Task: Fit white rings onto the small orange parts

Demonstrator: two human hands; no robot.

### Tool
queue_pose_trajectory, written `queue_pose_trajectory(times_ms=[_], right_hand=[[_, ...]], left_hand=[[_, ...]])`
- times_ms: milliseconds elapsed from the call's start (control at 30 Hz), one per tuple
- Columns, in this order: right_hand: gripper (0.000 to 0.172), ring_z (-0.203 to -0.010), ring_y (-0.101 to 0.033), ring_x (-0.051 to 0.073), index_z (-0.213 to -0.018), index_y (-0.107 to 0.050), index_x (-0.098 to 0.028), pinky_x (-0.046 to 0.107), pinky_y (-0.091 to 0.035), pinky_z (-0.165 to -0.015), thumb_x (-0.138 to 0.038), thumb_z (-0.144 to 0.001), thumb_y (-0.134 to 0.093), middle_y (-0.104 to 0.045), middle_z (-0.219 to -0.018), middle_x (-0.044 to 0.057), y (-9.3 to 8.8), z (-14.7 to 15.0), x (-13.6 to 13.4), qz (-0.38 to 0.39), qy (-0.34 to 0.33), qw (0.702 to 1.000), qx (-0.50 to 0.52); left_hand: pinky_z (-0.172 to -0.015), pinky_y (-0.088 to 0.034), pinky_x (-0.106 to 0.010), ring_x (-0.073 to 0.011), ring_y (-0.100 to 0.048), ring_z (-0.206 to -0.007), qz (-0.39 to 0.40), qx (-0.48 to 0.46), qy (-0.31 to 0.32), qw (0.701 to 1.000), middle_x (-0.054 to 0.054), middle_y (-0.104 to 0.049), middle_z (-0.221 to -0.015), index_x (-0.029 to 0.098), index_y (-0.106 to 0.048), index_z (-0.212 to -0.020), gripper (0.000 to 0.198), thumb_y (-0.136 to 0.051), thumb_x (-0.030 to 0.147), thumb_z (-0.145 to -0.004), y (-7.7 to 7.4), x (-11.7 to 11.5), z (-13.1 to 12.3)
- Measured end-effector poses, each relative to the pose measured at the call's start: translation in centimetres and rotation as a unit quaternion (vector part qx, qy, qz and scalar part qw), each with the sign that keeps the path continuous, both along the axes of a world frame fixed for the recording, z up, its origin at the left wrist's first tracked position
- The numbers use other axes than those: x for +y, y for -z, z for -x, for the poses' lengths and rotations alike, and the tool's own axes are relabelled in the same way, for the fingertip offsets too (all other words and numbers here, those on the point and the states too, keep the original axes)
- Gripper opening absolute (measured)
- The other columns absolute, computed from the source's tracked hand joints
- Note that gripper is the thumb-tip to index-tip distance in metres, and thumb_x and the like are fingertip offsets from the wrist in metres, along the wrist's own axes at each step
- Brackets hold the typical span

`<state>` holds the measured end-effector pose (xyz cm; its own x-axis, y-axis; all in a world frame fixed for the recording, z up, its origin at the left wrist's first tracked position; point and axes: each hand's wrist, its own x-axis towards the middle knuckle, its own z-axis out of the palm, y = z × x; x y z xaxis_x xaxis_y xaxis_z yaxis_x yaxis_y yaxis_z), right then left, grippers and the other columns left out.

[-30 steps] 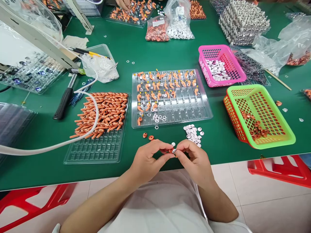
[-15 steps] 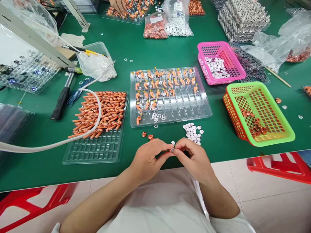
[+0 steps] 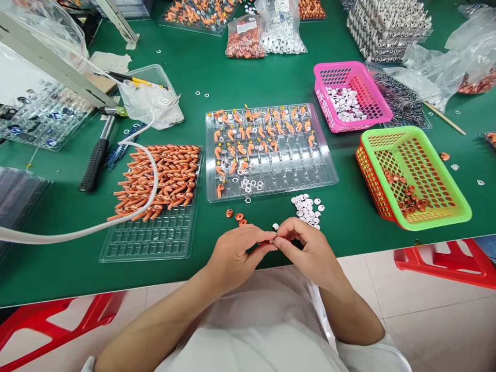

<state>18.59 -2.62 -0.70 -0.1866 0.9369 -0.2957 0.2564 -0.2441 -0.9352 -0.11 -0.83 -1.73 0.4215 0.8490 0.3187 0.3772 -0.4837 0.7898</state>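
Observation:
My left hand (image 3: 236, 254) and my right hand (image 3: 310, 253) meet at the table's front edge, thumbs and index fingers pinched together on a tiny part, mostly hidden, with a bit of orange showing. Just beyond my left hand lie several orange caps (image 3: 239, 217). White round pieces (image 3: 307, 209) are scattered past my right hand, one of them close to the fingertips. Further back, a clear tray (image 3: 294, 173) holds orange curved parts with yellow tips and some white rings (image 3: 251, 184). Another clear tray (image 3: 147, 243) at the left carries stacked orange stems (image 3: 163, 178).
A white cable (image 3: 157, 175) arcs over the left tray, near a hammer (image 3: 95, 163). At the right stand a pink basket (image 3: 382, 116) and a green basket (image 3: 451, 222). Bags of parts (image 3: 245, 41) and a white stack (image 3: 387, 31) are at the back.
The view has shifted slightly. The other person's hand at the top has gone out of view. My two hands remain pinched together, their fingertips barely moved.

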Motion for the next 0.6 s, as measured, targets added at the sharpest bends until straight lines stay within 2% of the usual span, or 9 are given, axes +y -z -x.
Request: queue_pose_trajectory(times_ms=[133,367,500,600], right_hand=[[0.009,-0.073,-0.059,0.014,-0.081,-0.058,-0.022,0.027,-0.046,-0.067,-0.024,-0.090,-0.060,-0.062,-0.080,-0.001,-0.1,0.0,-0.2,-0.016,-0.005,1.000,-0.009],[0.009,-0.072,-0.057,0.014,-0.083,-0.057,-0.023,0.026,-0.044,-0.065,-0.021,-0.092,-0.058,-0.062,-0.079,-0.001,-0.2,0.2,-0.5,-0.094,-0.024,0.994,-0.048],[0.008,-0.071,-0.057,0.014,-0.085,-0.057,-0.023,0.026,-0.046,-0.065,-0.023,-0.092,-0.058,-0.061,-0.078,-0.002,-0.1,0.1,-0.3,-0.099,-0.029,0.994,-0.043],[0.006,-0.074,-0.060,0.015,-0.089,-0.059,-0.023,0.027,-0.050,-0.067,-0.026,-0.093,-0.058,-0.062,-0.082,0.000,0.1,-0.2,-0.1,-0.071,-0.039,0.996,0.030]], left_hand=[[-0.065,-0.057,-0.023,-0.0145,-0.072,-0.068,0.022,-0.011,0.002,1.000,-0.002,-0.078,-0.077,0.020,-0.074,-0.095,0.008,-0.067,0.020,-0.090,-0.4,-0.1,0.0],[-0.065,-0.057,-0.023,-0.0140,-0.071,-0.066,0.060,-0.045,-0.010,0.997,-0.003,-0.078,-0.076,0.019,-0.076,-0.094,0.010,-0.071,0.016,-0.085,-0.5,-0.4,0.1],[-0.064,-0.058,-0.021,-0.0140,-0.072,-0.068,0.169,-0.067,-0.012,0.983,-0.003,-0.079,-0.080,0.019,-0.078,-0.094,0.013,-0.073,0.014,-0.082,-1.1,-0.4,0.3],[-0.070,-0.061,-0.023,-0.0163,-0.075,-0.075,0.284,-0.115,-0.025,0.952,-0.005,-0.080,-0.086,0.018,-0.078,-0.093,0.011,-0.072,0.017,-0.083,-1.6,-0.3,0.3]])
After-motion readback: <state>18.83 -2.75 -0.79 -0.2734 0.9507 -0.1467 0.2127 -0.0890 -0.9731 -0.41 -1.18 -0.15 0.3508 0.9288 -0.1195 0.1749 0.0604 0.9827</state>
